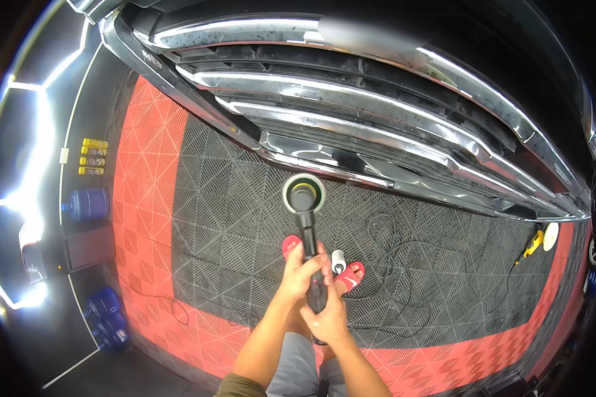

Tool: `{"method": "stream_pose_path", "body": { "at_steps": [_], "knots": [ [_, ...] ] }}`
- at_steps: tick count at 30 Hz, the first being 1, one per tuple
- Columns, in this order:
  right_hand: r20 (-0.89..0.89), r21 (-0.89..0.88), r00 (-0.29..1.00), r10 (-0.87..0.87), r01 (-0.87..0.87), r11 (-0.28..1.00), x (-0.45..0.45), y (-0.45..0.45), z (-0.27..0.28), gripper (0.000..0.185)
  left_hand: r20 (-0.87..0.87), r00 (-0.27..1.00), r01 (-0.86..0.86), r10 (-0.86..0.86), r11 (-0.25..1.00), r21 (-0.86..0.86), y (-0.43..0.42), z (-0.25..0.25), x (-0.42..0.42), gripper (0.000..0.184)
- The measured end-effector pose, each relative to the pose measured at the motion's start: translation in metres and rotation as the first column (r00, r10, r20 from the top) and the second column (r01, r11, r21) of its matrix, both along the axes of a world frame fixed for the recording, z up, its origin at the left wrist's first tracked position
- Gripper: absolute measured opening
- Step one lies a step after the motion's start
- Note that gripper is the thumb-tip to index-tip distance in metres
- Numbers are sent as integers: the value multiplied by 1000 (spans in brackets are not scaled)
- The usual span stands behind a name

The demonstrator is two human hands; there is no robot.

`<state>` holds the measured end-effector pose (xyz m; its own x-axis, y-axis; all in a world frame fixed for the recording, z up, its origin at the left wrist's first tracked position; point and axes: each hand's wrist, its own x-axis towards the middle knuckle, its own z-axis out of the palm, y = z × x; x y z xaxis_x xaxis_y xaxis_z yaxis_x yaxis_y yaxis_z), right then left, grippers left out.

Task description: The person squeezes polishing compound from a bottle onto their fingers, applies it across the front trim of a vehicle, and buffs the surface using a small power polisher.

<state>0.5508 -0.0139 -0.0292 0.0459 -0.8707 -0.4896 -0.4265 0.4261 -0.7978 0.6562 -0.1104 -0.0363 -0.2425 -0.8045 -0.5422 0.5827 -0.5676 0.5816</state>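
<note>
In the middle of the head view is a black car polisher (309,241) with a round, pale-rimmed pad at its far end. My left hand (301,271) is closed around its body behind the head. Farther back, my right hand (327,319) wraps the rear of the handle. The pad is held just short of the lower edge of a car's front grille (351,92), which has several shiny chrome bars; I cannot tell whether they touch. Below the polisher, a white bottle (338,260) stands on the floor between my red slides (352,278).
Black and red floor tiles (238,198) lie underfoot, crossed by a looping dark cord (404,245). A yellow power tool (534,243) beside a white round pad (550,236) lies at right. Blue water jugs (89,204) and several yellow containers (93,161) stand along the left.
</note>
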Motion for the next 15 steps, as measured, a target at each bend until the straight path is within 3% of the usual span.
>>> {"method": "stream_pose_path", "body": {
  "at_steps": [1, 6, 8, 10, 12, 15],
  "knots": [
    [-50, 31, 998, -25, 26, 999, -5, -7, 8, 95, 106, 992, 66, -68, 997, 27, -7, 0, -8, 17],
    [231, 79, 888, -398, 391, 917, -28, -22, 6, 100, 57, 964, 263, -258, 959, -107, -30, -21, -67, 16],
    [221, 31, 905, -363, 366, 930, -32, -21, -4, 101, 16, 965, 261, -261, 961, -94, -37, -17, -70, 17],
    [200, 21, 909, -366, 369, 929, -24, -24, -6, 100, 92, 967, 246, -238, 966, -84, -41, -14, -55, 17],
    [79, 55, 968, -237, 233, 971, -5, -35, 0, 94, 79, 983, 167, -163, 985, -47, -46, -8, -27, 17],
    [116, 81, 970, -212, 204, 976, 34, -50, 4, 76, 76, 995, 67, -67, 998, -4, -51, -13, 19, 18]
  ]
}}
